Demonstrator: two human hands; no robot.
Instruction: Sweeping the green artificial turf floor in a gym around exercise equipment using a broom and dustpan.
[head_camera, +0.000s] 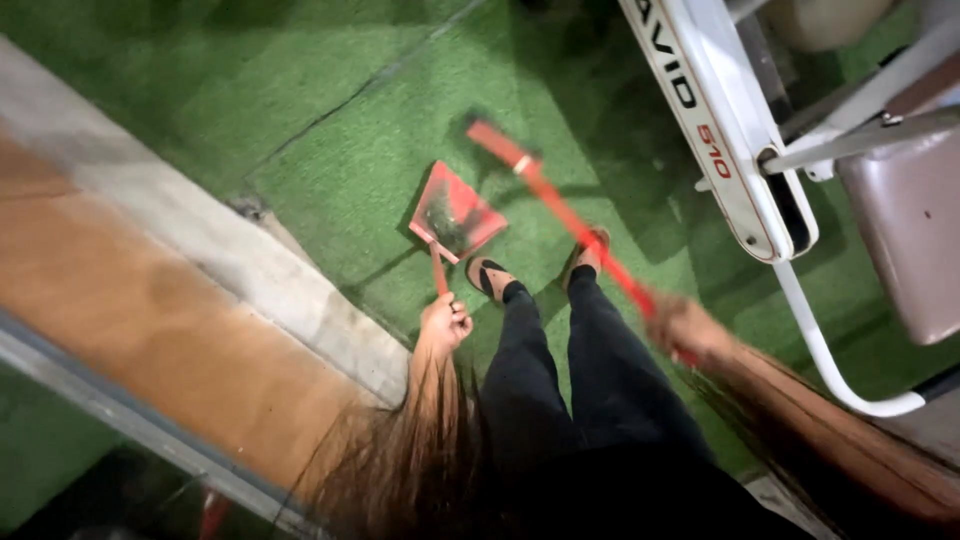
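My left hand (445, 322) is closed around the thin handle of a red dustpan (455, 213) that rests on the green turf with dark debris in its tray. My right hand (684, 330), blurred by motion, grips the long red handle of a broom (560, 205). The broom's head end lies on the turf just beyond the dustpan, at the upper right of it. My two feet in dark sandals (490, 275) stand between the dustpan and the broom handle. Long hair hangs down over my left arm.
A white metal frame of an exercise machine (730, 130) with a padded brownish seat (905, 230) stands at the right, its curved white tube (830, 365) near my right arm. A grey and brown ledge (180, 290) runs diagonally along the left. Green turf (330, 110) covers the floor.
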